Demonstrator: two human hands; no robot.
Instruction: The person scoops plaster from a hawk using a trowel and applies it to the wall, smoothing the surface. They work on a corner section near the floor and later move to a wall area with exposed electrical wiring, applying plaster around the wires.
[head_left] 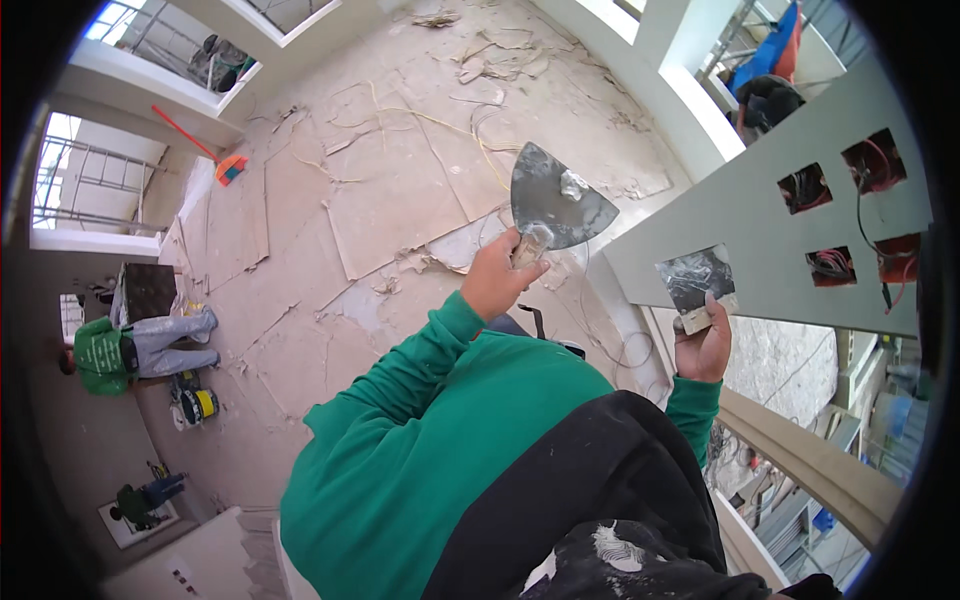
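Note:
My left hand grips the handle of a wide, fan-shaped putty knife, its blade tipped up and away from me. A small lump of pale filler sits on the grey, smeared blade. In my right hand, fingers close round the handle of a smaller putty knife with a squarer, streaked blade. That blade overlaps the pale wall on my right; whether it touches the wall I cannot tell.
Square cut-outs with loose wires pierce the wall. A yellow cord crosses floor sheets with torn edges. A broom leans far left. A person in green stands near a bucket. Another person is beyond an opening.

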